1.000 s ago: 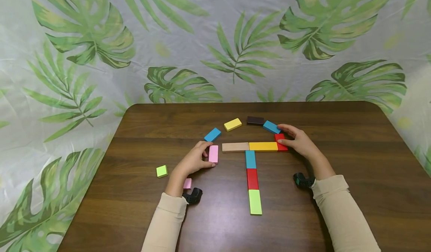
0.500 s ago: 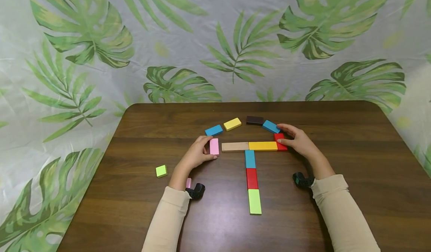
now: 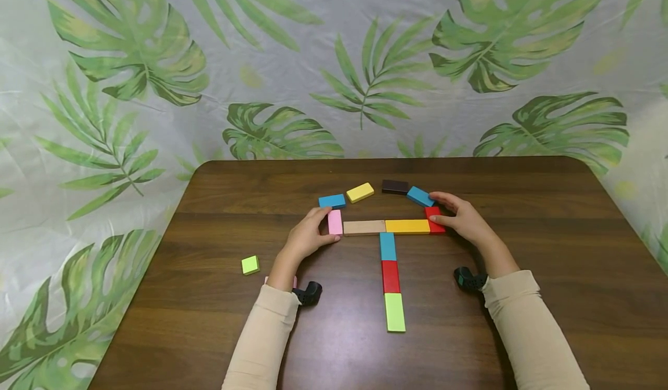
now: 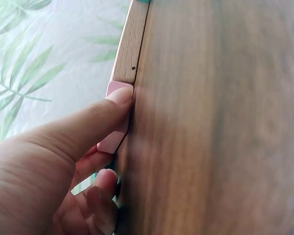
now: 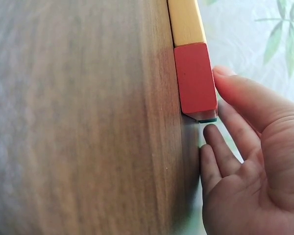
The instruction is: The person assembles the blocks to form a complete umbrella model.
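Observation:
My left hand (image 3: 305, 236) pinches a pink block (image 3: 336, 222), thumb on its near end and fingers at its far end. This block lies at the left end of a plain wooden block (image 3: 363, 228), with a blue block (image 3: 331, 201) just beyond it. In the left wrist view the thumb presses on the pink block (image 4: 108, 143). My right hand (image 3: 465, 221) has its thumb at a red block (image 3: 433, 211) and its forefinger by the end of another blue block (image 3: 419, 196). The right wrist view shows loosely bent fingers beside the red block (image 5: 196, 78).
A yellow block (image 3: 360, 192) and a black block (image 3: 395, 187) continue the arc. Below an orange-yellow block (image 3: 407, 226), blue, red and light green (image 3: 395, 312) blocks run toward the front. A green cube (image 3: 250, 265) lies left; another pink block is mostly hidden under the left wrist.
My left hand has slid the pink block away from me and slightly right, against the wooden block's end. The left blue block has turned flatter and shifted back. My right hand has stayed still.

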`<act>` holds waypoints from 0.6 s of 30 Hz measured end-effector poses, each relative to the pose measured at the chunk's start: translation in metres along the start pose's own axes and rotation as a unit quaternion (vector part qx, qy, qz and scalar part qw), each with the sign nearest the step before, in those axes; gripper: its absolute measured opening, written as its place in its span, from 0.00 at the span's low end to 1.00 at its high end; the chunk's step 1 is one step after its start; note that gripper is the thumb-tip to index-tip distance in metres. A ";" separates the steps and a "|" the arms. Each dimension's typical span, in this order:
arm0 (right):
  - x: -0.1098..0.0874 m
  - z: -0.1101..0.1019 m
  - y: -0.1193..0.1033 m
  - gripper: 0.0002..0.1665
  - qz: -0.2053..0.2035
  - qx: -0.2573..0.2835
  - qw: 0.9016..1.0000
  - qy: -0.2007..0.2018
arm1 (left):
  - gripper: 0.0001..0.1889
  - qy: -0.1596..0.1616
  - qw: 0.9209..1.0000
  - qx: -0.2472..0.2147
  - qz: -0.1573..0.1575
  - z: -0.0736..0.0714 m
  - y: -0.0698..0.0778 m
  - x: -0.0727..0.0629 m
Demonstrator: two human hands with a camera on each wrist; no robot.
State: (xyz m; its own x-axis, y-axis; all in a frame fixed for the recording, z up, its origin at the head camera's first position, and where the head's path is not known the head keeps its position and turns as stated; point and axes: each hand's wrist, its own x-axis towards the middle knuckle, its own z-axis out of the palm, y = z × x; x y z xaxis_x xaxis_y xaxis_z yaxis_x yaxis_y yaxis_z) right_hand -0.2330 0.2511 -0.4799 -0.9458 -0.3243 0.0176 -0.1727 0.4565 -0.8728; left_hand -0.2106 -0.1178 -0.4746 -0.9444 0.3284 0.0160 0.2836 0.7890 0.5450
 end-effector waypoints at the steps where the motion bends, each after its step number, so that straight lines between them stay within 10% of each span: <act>1: 0.000 0.000 0.000 0.33 -0.001 0.000 1.000 0.001 | 0.40 0.000 1.000 0.003 -0.003 0.000 0.000 0.000; 18: 0.000 -0.001 0.002 0.33 0.000 0.002 1.000 -0.002 | 0.40 -0.010 1.000 0.018 -0.013 0.000 0.003 0.001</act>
State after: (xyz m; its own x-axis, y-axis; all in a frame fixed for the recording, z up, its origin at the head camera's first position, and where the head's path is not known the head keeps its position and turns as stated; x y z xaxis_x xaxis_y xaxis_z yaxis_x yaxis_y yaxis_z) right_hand -0.2336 0.2530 -0.4811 -0.9449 -0.3270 0.0158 -0.1715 0.4532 -0.8748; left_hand -0.2103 -0.1153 -0.4726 -0.9483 0.3172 -0.0140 0.2653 0.8158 0.5139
